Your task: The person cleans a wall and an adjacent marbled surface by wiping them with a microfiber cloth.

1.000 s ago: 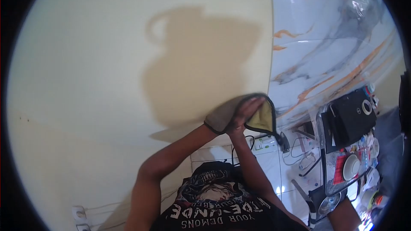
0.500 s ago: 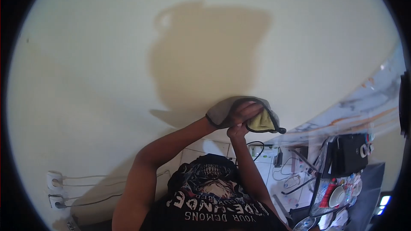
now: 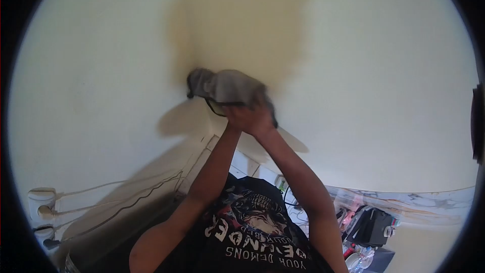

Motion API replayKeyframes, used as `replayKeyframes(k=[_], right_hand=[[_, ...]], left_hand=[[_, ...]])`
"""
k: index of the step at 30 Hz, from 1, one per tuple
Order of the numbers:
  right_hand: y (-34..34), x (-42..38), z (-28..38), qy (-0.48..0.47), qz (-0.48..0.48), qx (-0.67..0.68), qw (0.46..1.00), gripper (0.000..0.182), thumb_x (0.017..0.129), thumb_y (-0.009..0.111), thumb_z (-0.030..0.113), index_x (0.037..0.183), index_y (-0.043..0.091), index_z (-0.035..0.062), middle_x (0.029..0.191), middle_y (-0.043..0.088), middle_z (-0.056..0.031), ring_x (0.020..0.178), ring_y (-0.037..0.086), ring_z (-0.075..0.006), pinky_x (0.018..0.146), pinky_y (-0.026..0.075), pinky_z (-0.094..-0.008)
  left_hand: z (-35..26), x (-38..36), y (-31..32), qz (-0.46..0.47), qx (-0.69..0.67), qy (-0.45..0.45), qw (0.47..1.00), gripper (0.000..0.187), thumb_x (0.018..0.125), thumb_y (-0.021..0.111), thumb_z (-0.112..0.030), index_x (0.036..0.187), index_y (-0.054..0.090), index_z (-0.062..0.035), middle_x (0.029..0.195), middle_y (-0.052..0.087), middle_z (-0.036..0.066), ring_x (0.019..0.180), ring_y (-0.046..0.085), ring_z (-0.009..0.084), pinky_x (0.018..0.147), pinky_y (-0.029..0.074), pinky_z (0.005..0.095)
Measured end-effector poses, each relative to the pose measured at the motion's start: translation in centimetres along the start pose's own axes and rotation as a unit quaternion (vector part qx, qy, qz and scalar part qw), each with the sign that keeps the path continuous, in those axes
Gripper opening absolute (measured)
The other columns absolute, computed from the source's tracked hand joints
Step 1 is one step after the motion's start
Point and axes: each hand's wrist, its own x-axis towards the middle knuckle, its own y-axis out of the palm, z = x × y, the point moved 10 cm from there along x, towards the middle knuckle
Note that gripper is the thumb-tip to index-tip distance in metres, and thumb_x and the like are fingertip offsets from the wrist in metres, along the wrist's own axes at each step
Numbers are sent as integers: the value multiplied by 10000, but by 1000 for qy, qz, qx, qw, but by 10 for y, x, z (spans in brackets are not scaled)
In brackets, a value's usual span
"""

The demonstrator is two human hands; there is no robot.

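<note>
The grey cloth [image 3: 232, 88] is in front of the pale wall [image 3: 379, 96]; contact cannot be confirmed. The right hand [image 3: 258, 117] supports its lower edge, apparently for control. The left hand [image 3: 235, 115] meets it closely, presumably for steadiness. Blur and overlap obscure both hands' fingers: spread, pressed together or pinching, I cannot tell.

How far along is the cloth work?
Looks midway. Done: the grey cloth is picked up and raised before the wall. In hand: cloth bunched, right hand at its lower edge, left hand partly hidden. Left: putting it down, probably; nothing visible shows how much else.
</note>
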Motion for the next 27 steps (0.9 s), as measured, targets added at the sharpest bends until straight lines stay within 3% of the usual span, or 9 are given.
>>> replayKeyframes(k=[3, 9, 17, 19, 20, 21, 22, 25, 27], right_hand=[[48, 17, 56, -213, 168, -397, 877, 343, 871, 531, 228, 1089, 696, 22, 1294, 583, -211, 1275, 497, -342, 1131, 333, -476], [56, -49, 0, -221, 192, -336, 895, 496, 898, 560, 309, 1097, 638, -139, 1226, 614, -236, 1265, 499, -387, 1148, 325, -405], [-118, -171, -13, -126, 103, -341, 926, 262, 721, 674, 226, 925, 715, 66, 1066, 687, -84, 1058, 632, -264, 1007, 449, -410], [-180, -219, -25, -66, -59, -308, 947, 315, 731, 697, 267, 982, 703, 75, 1072, 683, -80, 1031, 642, -285, 936, 483, -414], [-197, -242, -27, -54, -81, -310, 946, 315, 731, 697, 267, 982, 703, 75, 1072, 683, -80, 1031, 642, -285, 936, 483, -414], [-220, -264, -36, 8, -139, -311, 940, 333, 757, 693, 277, 1012, 691, 62, 1084, 679, -103, 1038, 636, -313, 938, 479, -437], [-239, -290, -44, 73, -194, -305, 930, 352, 783, 689, 287, 1042, 678, 49, 1096, 675, -127, 1044, 629, -342, 941, 475, -461], [-270, -361, -54, 142, -351, -311, 872, 353, 843, 636, 258, 1093, 655, 9, 1126, 651, -204, 1061, 599, -429, 983, 424, -545], [-278, -397, -72, 190, -400, -264, 857, 389, 850, 614, 220, 1151, 625, -27, 1182, 599, -270, 1136, 537, -480, 1023, 358, -595]], left_hand=[[-37, -3, 34, 18, 36, -28, 999, 621, 896, 587, -532, 1333, 526, -94, 1346, 528, 142, 1315, 430, 298, 1105, 346, 492], [-97, -38, 50, 52, 97, 16, 994, 626, 895, 592, -534, 1324, 533, -82, 1322, 549, 138, 1287, 462, 296, 1091, 361, 487], [-214, -91, 82, 82, 172, 112, 975, 633, 894, 599, -538, 1313, 543, -65, 1290, 576, 131, 1249, 506, 294, 1073, 382, 480], [-248, -90, 88, 78, 201, 144, 966, 635, 894, 601, -539, 1310, 545, -61, 1282, 583, 130, 1239, 517, 293, 1069, 387, 479], [-308, -59, 23, 70, 202, 168, 962, 635, 894, 601, -539, 1310, 545, -61, 1282, 583, 130, 1239, 517, 293, 1069, 387, 479], [-294, -1, -54, 61, -155, 1, 986, 601, 907, 596, -520, 1285, 567, -53, 1233, 613, 116, 1175, 560, 300, 1040, 406, 468], [-276, 32, -115, 63, -487, -167, 855, 569, 920, 592, -501, 1260, 588, -45, 1183, 643, 102, 1110, 604, 306, 1012, 424, 457], [-339, 47, -167, -81, -408, 37, 909, 535, 904, 619, -480, 1209, 623, -40, 1089, 681, 91, 1013, 642, 321, 960, 444, 458], [-386, 69, -198, -43, -435, 128, 890, 514, 894, 631, -459, 1197, 628, -44, 1146, 661, 96, 1074, 612, 303, 968, 439, 454]])
